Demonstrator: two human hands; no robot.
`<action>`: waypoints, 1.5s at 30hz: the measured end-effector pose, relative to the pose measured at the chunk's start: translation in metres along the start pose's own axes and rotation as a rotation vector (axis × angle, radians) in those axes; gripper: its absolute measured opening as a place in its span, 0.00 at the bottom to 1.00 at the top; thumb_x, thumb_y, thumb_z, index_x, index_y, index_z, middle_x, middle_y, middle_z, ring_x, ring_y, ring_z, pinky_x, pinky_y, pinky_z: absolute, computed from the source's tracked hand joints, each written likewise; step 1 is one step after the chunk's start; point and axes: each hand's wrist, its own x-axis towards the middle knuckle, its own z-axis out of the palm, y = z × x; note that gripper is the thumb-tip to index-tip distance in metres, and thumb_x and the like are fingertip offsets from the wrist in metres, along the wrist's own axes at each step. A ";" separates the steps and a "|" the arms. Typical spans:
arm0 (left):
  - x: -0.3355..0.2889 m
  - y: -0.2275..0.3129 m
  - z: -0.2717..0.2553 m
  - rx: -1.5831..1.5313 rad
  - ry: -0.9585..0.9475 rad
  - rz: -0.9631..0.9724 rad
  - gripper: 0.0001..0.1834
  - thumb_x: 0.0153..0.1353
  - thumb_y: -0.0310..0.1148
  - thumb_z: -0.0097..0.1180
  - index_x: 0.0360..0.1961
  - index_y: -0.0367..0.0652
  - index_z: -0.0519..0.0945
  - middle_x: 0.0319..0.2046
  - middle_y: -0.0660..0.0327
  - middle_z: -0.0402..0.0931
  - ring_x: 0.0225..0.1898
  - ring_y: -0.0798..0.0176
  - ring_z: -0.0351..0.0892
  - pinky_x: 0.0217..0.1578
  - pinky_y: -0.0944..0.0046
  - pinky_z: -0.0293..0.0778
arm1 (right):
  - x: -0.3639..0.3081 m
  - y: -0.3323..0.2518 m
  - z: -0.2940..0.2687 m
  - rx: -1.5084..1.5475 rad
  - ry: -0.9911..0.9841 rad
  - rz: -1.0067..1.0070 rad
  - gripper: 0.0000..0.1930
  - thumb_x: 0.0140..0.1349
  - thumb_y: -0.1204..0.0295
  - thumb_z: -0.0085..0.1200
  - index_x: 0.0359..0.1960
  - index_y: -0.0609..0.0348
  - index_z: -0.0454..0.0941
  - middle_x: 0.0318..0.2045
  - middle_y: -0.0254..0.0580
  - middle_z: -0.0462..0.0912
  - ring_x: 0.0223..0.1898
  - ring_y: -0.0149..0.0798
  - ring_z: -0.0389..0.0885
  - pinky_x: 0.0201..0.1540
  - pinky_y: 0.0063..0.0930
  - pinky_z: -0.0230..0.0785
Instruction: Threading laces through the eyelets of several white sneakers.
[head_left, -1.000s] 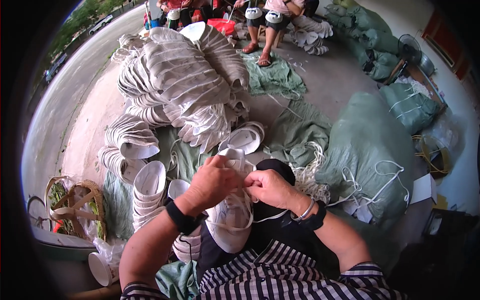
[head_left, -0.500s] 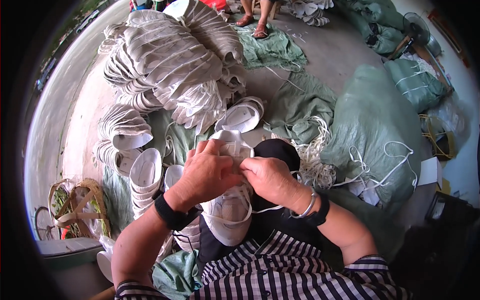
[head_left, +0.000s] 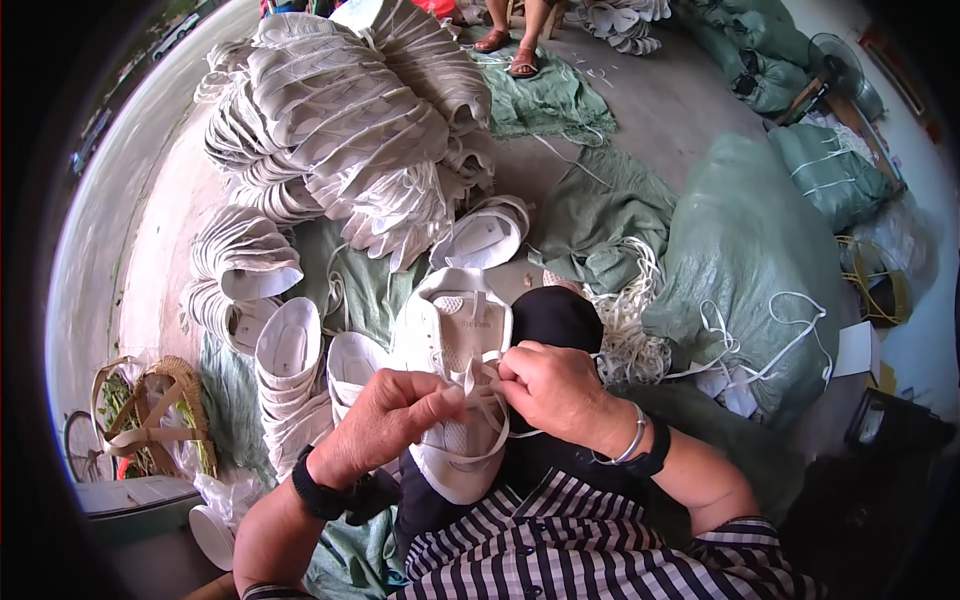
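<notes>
Shoe (head_left: 452,438): positioned between hands | lace (head_left: 469,378): pinched by right hand (head_left: 560,395) | left hand (head_left: 385,420): grip narrowed, contents cannot be told | lace should be kept flat, untwisted and evenly tensioned throughout.

From the wearer's head, the left of two fisheye cameras looks down past a black-and-white striped cloth shirt (head_left: 590,550) to the left hand (head_left: 395,412), the right hand (head_left: 555,392) and a white lace-up shoe (head_left: 465,335), all close up. The view faces forward over a heap of stacked white shoe uppers (head_left: 350,125) to a person's bare legs (head_left: 533,25) at the top, a grey roadway (head_left: 120,220) bending along the left rim and a pale wall (head_left: 925,300) down the right.
</notes>
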 end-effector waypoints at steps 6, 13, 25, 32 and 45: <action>-0.007 -0.011 -0.004 -0.311 -0.132 0.024 0.14 0.64 0.39 0.53 0.31 0.40 0.83 0.23 0.67 0.77 0.21 0.76 0.68 0.23 0.74 0.66 | 0.004 0.007 -0.006 0.865 -0.086 0.373 0.06 0.54 0.77 0.57 0.28 0.64 0.71 0.21 0.41 0.78 0.22 0.35 0.79 0.27 0.27 0.69; -0.019 -0.025 -0.049 -0.822 0.219 0.700 0.12 0.66 0.42 0.48 0.28 0.48 0.73 0.38 0.64 0.73 0.37 0.69 0.70 0.40 0.64 0.68 | -0.007 0.004 -0.040 0.176 -0.255 0.089 0.06 0.58 0.72 0.56 0.30 0.62 0.76 0.22 0.38 0.77 0.25 0.34 0.76 0.29 0.26 0.68; 0.011 0.003 -0.012 -0.782 0.033 0.796 0.18 0.68 0.45 0.45 0.40 0.41 0.76 0.28 0.57 0.77 0.34 0.63 0.75 0.47 0.62 0.69 | 0.014 0.020 -0.009 1.701 -0.234 0.300 0.19 0.63 0.55 0.52 0.21 0.56 0.74 0.19 0.34 0.75 0.26 0.32 0.77 0.34 0.20 0.70; -0.055 -0.105 -0.215 -0.918 1.033 0.495 0.16 0.69 0.41 0.44 0.50 0.44 0.73 0.32 0.70 0.74 0.16 0.80 0.53 0.16 0.77 0.54 | -0.101 0.197 -0.114 1.961 0.601 0.580 0.16 0.64 0.58 0.51 0.21 0.52 0.68 0.19 0.35 0.72 0.27 0.34 0.74 0.36 0.34 0.66; -0.001 -0.032 0.002 0.584 0.606 0.552 0.20 0.44 0.28 0.66 0.42 0.44 0.81 0.34 0.59 0.71 0.33 0.64 0.73 0.30 0.68 0.68 | -0.064 0.134 -0.068 1.268 0.431 0.622 0.04 0.63 0.71 0.50 0.36 0.56 0.75 0.23 0.31 0.74 0.26 0.25 0.72 0.26 0.18 0.64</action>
